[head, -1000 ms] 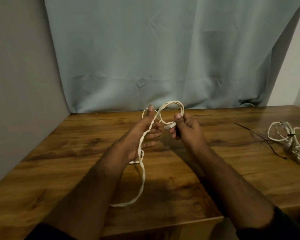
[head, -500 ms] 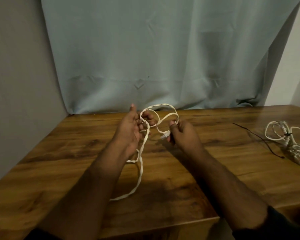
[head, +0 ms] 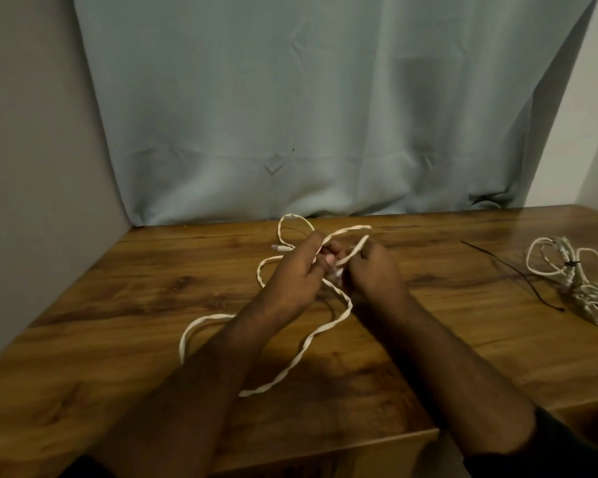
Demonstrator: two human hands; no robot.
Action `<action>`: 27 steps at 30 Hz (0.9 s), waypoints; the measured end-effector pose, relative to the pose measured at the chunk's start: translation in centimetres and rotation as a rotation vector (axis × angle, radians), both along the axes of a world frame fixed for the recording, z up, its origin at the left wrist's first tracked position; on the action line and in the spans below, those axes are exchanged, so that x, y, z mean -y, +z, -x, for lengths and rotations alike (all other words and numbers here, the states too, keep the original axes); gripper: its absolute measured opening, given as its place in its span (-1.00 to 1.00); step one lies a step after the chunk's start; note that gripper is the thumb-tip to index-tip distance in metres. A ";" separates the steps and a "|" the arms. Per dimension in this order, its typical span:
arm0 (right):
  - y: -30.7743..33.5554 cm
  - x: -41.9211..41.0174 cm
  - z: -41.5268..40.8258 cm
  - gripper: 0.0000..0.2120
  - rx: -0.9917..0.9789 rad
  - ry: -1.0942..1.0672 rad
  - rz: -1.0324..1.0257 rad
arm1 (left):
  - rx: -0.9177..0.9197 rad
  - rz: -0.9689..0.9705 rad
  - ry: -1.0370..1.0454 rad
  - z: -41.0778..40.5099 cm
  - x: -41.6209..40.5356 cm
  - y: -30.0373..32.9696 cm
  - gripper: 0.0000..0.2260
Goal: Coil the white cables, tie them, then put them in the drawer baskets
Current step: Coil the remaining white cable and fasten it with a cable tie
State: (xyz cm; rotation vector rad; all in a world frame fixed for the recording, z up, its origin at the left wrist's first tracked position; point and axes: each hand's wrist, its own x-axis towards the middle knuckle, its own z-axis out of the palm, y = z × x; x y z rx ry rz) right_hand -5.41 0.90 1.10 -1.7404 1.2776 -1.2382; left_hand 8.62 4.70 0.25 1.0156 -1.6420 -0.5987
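A white flat cable (head: 313,343) runs in loose loops between both hands and trails down over the wooden table (head: 118,305) toward me. My left hand (head: 296,276) grips it at mid-table, with a small loop and a plug end sticking out to its upper left. My right hand (head: 372,270) pinches another stretch of the same cable right beside the left, the two hands nearly touching. A second loop arches above the fingers. No drawer or basket is in view.
At the table's right edge lies another bundle of white cables (head: 580,284), held by a dark tie. A thin black tie (head: 518,276) lies loose just left of it. A pale blue curtain (head: 308,108) hangs behind the table, and a wall closes the left side.
Both hands have come together and dropped lower. The loops above my fingers have shifted and spread, and more cable now lies on the table to the left.
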 end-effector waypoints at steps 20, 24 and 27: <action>0.8 -1.4 -0.8 -0.70 0.430 0.452 -0.493 | -0.541 -0.101 0.001 0.2 -0.7 1.5 -0.89; 1.3 -1.1 -0.7 -0.69 0.683 0.503 -0.592 | -0.584 -0.180 -0.197 0.7 -1.1 1.8 -0.97; 1.3 -1.3 -0.7 -0.71 0.708 0.590 -0.646 | -0.578 -0.144 -0.054 0.8 -0.9 1.8 -0.87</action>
